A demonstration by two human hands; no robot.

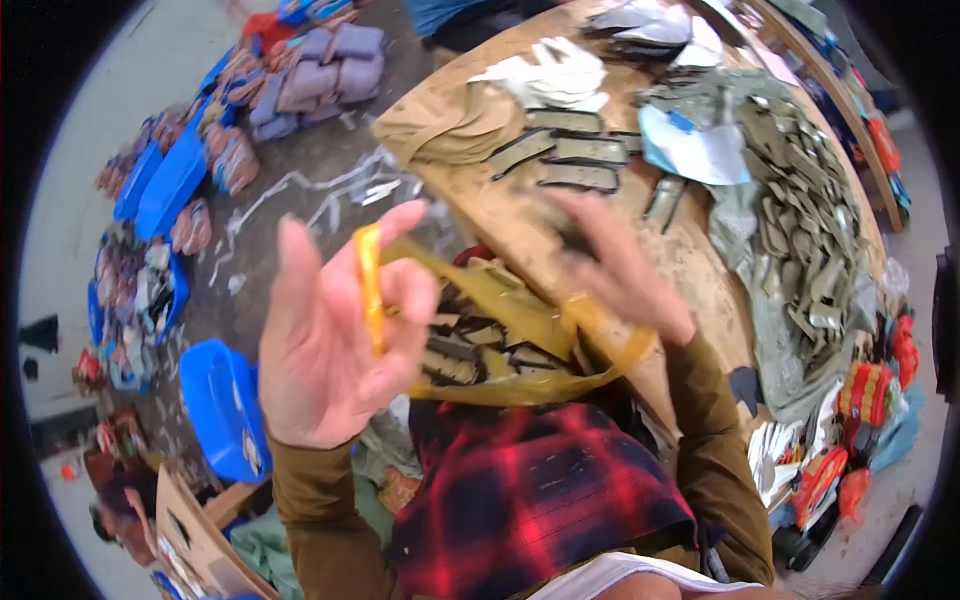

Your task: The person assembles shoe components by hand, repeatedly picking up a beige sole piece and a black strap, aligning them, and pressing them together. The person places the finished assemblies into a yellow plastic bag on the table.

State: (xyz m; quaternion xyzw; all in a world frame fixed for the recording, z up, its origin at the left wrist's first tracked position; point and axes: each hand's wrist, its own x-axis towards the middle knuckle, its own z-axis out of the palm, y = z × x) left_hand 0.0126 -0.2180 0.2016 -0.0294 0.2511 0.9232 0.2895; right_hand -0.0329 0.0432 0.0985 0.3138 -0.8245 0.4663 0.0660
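A yellow plastic bag (510,312) hangs open in front of my body, with several small dark olive and tan pieces (455,360) inside. My left hand (345,330) has its thumb raised and its other fingers partly curled; a twisted yellow strip of the bag runs across them. Over the table edge, beyond the bag, my right hand (625,265) is smeared by motion. A dark blur shows by its fingertips, and I cannot tell if it is held. The bag's right side loops close to that wrist.
The wooden table (690,285) carries olive padded strips (585,150), tan pieces (455,125), white pieces (560,75) and a heap of olive pieces (810,220) on a grey-green sheet. Blue bins (215,410) and wrapped bundles (320,75) stand on the floor at left.
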